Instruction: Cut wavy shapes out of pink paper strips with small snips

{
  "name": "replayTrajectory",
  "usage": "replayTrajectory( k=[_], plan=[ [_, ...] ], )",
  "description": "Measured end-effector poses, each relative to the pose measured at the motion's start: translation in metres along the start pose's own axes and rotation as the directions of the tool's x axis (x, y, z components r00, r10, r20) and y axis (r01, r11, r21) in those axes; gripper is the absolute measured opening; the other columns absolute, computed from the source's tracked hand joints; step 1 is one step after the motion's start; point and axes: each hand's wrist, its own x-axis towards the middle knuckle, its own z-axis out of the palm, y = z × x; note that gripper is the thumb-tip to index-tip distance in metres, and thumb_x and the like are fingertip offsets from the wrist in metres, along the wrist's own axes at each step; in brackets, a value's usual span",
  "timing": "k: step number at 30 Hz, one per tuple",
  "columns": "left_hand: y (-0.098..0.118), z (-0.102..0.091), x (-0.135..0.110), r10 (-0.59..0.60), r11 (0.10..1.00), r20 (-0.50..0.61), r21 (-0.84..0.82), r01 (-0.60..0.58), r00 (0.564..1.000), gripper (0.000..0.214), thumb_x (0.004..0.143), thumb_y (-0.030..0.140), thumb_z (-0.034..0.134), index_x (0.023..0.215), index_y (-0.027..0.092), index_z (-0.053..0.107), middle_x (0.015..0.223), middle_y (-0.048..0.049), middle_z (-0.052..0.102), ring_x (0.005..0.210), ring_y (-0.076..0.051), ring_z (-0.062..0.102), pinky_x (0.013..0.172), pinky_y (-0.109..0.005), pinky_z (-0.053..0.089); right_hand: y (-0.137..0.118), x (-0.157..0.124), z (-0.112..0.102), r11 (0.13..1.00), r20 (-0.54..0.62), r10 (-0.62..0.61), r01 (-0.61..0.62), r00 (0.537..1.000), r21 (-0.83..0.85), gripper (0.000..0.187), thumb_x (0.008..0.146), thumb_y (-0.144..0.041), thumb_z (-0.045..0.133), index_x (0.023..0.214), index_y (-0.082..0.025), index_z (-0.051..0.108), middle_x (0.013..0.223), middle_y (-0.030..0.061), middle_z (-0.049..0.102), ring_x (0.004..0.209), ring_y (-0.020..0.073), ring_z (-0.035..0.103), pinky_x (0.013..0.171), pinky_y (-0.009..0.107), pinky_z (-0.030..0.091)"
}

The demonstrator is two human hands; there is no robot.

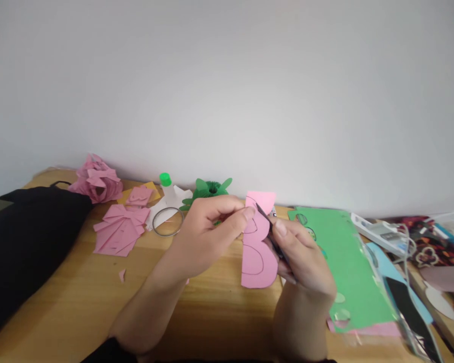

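Observation:
My left hand (215, 232) pinches the left edge of a pink paper piece (259, 264) between thumb and fingers. Curved lines are drawn on the paper, and its right side has rounded, scalloped edges. My right hand (302, 249) is closed on a pair of dark scissors (271, 229). Their blades lie against the paper's upper part, near my left fingertips. My right fingers cover most of the scissors' handles. Both hands are raised over the wooden table (215, 297).
Folded pink paper pieces (121, 229), a crumpled pink paper bundle (96, 179), a glue stick (167, 186), a metal ring (168, 222) and a green paper figure (212, 189) lie behind. Green sheets (353, 272) are at right, a black cloth item (30, 242) at left.

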Motion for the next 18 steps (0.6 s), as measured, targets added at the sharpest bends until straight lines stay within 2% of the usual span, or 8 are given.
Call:
replayTrajectory(
  k=[8, 18],
  plan=[
    [-0.0002, -0.0012, -0.0008, 0.003, 1.0, -0.006, 0.006, -0.003, 1.0, 0.038, 0.09, 0.02, 0.051, 0.055, 0.019, 0.037, 0.055, 0.0049, 0.029, 0.052, -0.009, 0.027, 0.048, -0.026, 0.027, -0.0025, 0.0004, 0.0008, 0.999, -0.014, 0.024, -0.024, 1.0, -0.022, 0.044, 0.1, -0.042, 0.052, 0.062, -0.02, 0.045, 0.044, -0.0105, 0.031, 0.033, 0.0036, 0.016, 0.032, 0.02, 0.012],
    [-0.0011, -0.0007, 0.003, -0.1, 0.981, 0.044, -0.164, 0.106, 0.994, 0.036, 0.09, 0.023, 0.052, 0.055, 0.018, 0.049, 0.053, 0.0059, 0.041, 0.048, -0.007, 0.03, 0.049, -0.024, 0.032, -0.0002, -0.001, -0.0014, 0.99, -0.06, 0.105, -0.11, 0.993, -0.083, 0.047, 0.096, -0.053, 0.053, 0.061, -0.022, 0.046, 0.041, -0.0093, 0.032, 0.032, 0.0062, 0.018, 0.031, 0.023, 0.011]
  ],
)
